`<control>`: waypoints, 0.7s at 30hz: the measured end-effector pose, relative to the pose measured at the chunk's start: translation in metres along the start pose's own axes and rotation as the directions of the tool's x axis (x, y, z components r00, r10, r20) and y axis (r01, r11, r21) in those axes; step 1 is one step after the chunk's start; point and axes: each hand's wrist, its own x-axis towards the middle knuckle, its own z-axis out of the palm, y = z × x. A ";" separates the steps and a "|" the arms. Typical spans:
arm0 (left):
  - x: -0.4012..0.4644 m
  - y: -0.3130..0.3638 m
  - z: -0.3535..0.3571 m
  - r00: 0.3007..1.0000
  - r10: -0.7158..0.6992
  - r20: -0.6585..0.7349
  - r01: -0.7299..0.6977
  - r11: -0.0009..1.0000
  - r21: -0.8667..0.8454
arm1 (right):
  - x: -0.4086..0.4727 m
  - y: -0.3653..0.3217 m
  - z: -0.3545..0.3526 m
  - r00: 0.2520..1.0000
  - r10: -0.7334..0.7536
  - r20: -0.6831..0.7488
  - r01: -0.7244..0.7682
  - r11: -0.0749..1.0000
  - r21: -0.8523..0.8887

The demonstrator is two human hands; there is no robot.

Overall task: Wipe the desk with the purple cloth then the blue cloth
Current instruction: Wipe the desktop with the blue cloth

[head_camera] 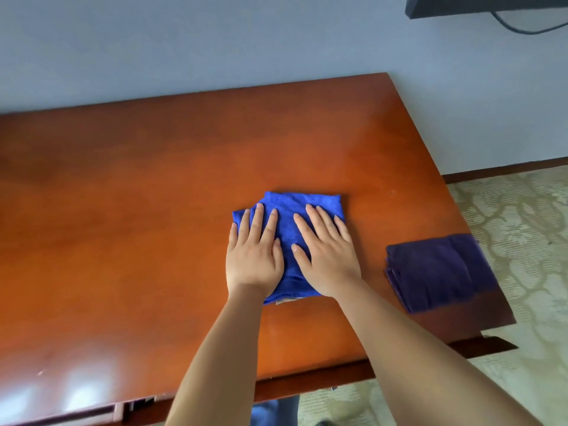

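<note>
A folded blue cloth (289, 207) lies on the reddish-brown wooden desk (138, 195), a little right of its middle. My left hand (253, 256) and my right hand (327, 256) both press flat on the cloth, side by side, fingers straight and pointing away from me. They cover most of it. A folded purple cloth (438, 272) lies by itself near the desk's right edge, to the right of my right hand and apart from it.
A pale wall (215, 41) runs behind the desk's far edge. Patterned carpet (522, 216) lies beyond the right edge. A dark object with a cable (479, 6) hangs at the top right. A drawer front (76, 415) shows at the near left edge.
</note>
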 end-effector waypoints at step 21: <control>0.318 -0.013 -0.012 0.995 -0.055 -0.087 0.052 0.998 -0.035 | 0.312 0.069 -0.015 1.000 0.025 0.003 -0.025 0.997 -0.077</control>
